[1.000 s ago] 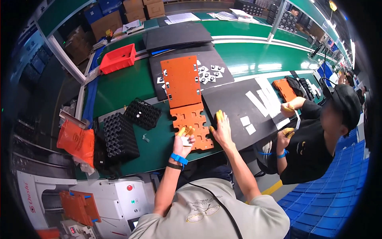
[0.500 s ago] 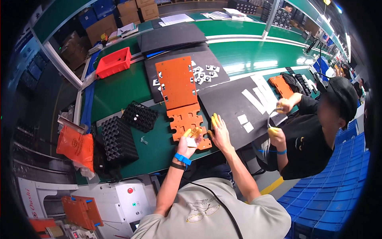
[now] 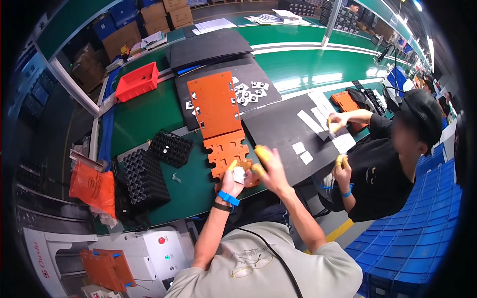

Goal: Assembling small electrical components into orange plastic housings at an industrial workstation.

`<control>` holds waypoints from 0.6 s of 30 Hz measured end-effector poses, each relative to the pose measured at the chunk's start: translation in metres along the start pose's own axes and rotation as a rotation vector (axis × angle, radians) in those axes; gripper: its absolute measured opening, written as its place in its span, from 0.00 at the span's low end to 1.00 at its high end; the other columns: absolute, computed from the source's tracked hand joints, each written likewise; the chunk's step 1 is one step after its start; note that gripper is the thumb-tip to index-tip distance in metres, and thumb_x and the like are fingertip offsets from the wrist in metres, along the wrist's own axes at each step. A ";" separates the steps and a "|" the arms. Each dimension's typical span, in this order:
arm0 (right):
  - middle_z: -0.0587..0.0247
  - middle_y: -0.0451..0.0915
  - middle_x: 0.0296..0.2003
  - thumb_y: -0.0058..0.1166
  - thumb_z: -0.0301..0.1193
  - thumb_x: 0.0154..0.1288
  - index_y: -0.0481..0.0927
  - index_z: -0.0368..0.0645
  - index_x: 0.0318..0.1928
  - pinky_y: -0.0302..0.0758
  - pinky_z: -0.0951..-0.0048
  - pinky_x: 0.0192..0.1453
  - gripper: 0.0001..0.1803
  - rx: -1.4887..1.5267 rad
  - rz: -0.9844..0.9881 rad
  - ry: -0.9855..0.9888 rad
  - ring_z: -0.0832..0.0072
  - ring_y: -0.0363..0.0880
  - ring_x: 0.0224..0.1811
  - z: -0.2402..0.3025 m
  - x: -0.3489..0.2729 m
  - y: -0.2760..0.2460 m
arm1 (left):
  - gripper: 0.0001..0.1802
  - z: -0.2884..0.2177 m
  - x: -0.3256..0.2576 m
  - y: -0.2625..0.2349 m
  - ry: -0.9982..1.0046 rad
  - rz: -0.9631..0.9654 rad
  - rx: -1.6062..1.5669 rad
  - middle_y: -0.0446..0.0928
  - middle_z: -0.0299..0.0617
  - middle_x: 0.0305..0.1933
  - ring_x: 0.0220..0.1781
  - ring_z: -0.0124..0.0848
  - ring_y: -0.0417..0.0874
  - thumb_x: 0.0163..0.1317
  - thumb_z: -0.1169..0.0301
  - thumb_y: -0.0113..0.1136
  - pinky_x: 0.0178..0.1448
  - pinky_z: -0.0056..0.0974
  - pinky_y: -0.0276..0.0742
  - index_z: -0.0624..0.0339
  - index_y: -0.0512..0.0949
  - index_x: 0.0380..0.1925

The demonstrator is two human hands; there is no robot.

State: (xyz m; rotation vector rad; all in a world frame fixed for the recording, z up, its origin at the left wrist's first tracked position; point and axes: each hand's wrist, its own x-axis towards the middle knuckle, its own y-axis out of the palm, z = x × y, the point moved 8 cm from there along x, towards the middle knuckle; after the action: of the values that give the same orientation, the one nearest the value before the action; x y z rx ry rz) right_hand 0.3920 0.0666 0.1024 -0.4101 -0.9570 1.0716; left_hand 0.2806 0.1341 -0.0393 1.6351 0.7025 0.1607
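Observation:
My left hand [image 3: 230, 183], with yellow finger covers, holds a small white square piece [image 3: 239, 175] at the near end of an orange slotted plate [image 3: 224, 151]. Just right of it is my right hand [image 3: 273, 171], also in yellow finger covers. Its fingers are apart and slightly blurred, and nothing shows in them. Beyond the slotted plate lies a longer orange board [image 3: 213, 102], with small dark and pale parts along its side edges. Several white squares with black round parts [image 3: 251, 93] lie right of that board on a black mat.
A red bin [image 3: 137, 82] stands at far left. Black cell trays [image 3: 144, 174] and an orange bag [image 3: 92, 183] are nearer. White squares [image 3: 298, 147] and strips [image 3: 312, 124] lie on the right mat [image 3: 278, 129]. A co-worker [image 3: 387, 169] at right handles a white sheet [image 3: 344, 143].
My right hand has lifted from the black mat's edge and turned toward my left hand. The co-worker's hands now have a white sheet between them. The view has shifted slightly.

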 end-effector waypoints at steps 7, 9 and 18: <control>0.30 0.50 0.74 0.65 0.57 0.58 0.56 0.24 0.72 0.49 0.48 0.79 0.57 -0.516 -0.087 0.585 0.39 0.45 0.79 -0.116 -0.019 -0.019 | 0.18 0.015 -0.020 0.016 -0.053 -0.126 0.017 0.80 0.41 0.36 0.30 0.32 0.73 0.75 0.57 0.49 0.36 0.36 0.72 0.58 0.81 0.42; 0.32 0.53 0.74 0.66 0.56 0.56 0.58 0.25 0.71 0.48 0.49 0.80 0.57 -0.417 0.011 0.477 0.42 0.47 0.79 -0.100 -0.017 0.001 | 0.18 0.014 -0.021 0.013 -0.049 -0.156 0.030 0.80 0.39 0.36 0.29 0.30 0.72 0.76 0.57 0.47 0.39 0.37 0.73 0.58 0.80 0.42; 0.45 0.76 0.62 0.62 0.22 0.55 0.79 0.34 0.56 0.65 0.56 0.74 0.25 -0.151 -0.077 0.169 0.49 0.68 0.70 -0.057 -0.015 0.019 | 0.20 0.003 -0.025 0.024 -0.042 0.154 -0.058 0.80 0.42 0.37 0.29 0.30 0.72 0.75 0.57 0.48 0.45 0.37 0.74 0.63 0.80 0.46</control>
State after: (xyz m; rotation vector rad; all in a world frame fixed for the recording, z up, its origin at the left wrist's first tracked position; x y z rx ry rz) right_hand 0.4256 0.0706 0.0507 -0.5744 -0.8985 0.8831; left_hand 0.2701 0.1173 -0.0106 1.6327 0.5353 0.2545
